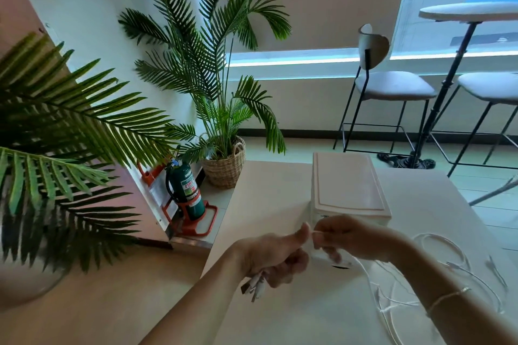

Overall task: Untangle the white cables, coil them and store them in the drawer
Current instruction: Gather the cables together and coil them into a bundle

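— Looking down from the head camera, what did the hands have?

— Both met just in front of the white drawer box (349,187) on the pale table (269,199); the left hand (276,256) had its fingers curled round a bundle of cable, connector ends (253,286) poking out below the fist, thumb raised; the right hand (346,238) pinched a thin white strand (318,232) between thumb and fingertips, close beside that thumb.

— And the remaining white cables (437,274)?

— Lying in loose loops on the table to the right, under and beyond the right forearm — one strand ran up toward the hands; the box looked closed.
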`<state>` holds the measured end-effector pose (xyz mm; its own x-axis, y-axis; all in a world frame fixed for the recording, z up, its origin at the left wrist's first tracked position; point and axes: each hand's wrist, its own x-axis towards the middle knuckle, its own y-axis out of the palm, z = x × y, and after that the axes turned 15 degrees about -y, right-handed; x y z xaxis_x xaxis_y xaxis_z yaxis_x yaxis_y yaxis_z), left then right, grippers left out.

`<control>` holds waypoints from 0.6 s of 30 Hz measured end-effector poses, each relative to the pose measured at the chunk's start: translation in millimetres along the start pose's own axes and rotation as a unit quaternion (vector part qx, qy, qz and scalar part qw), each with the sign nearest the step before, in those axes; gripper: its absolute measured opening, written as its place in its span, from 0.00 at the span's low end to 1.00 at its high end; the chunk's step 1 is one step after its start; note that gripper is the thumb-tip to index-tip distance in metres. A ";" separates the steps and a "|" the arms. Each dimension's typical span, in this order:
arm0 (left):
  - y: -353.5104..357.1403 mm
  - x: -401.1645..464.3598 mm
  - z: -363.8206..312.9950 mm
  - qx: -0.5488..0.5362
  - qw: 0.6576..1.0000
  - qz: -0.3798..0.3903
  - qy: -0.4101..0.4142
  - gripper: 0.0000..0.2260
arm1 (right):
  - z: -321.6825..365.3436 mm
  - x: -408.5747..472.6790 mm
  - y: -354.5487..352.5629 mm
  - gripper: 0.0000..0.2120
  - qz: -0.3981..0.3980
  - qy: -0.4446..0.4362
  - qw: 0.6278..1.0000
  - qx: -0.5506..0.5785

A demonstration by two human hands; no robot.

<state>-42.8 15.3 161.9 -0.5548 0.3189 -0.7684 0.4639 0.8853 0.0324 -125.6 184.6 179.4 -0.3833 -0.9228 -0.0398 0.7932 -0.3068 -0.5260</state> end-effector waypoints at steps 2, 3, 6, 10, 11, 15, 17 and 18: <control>0.0 1.4 -0.5 -0.022 0.999 0.029 0.005 0.31 | 3.5 -0.1 -5.2 0.11 -0.026 -0.009 0.999 0.035; -0.1 2.7 -0.9 -0.031 0.999 0.042 0.002 0.33 | 4.9 1.5 -8.4 0.10 -0.034 -0.011 0.999 0.035; 0.1 8.3 -2.3 -0.041 0.995 0.089 -0.006 0.36 | 4.9 5.2 -16.1 0.08 -0.035 -0.011 0.999 -0.004; -7.1 6.6 -0.4 -0.052 0.987 0.149 0.004 0.36 | -4.6 -4.9 -30.7 0.07 -0.005 0.031 0.999 0.006; -11.4 3.7 0.6 -0.056 0.986 0.158 0.010 0.35 | -12.1 -10.5 -36.0 0.08 -0.019 0.048 0.999 0.001; -21.4 -4.9 4.0 -0.066 0.988 0.140 0.019 0.34 | -47.0 -33.7 -50.5 0.10 -0.108 0.108 0.988 0.006; -18.5 -5.6 3.9 -0.058 0.989 0.133 0.027 0.33 | -61.1 -38.9 -50.8 0.08 -0.125 0.147 0.981 -0.011; -17.0 -5.2 3.4 -0.054 0.990 0.128 0.030 0.32 | -67.8 -39.8 -50.3 0.09 -0.128 0.168 0.977 -0.035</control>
<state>-45.5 -2.5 163.1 -0.4698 0.5548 -0.6867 0.5202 0.8024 0.2925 -182.4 252.6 149.8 -0.7080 -0.6855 -0.1697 0.6211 -0.4899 -0.6118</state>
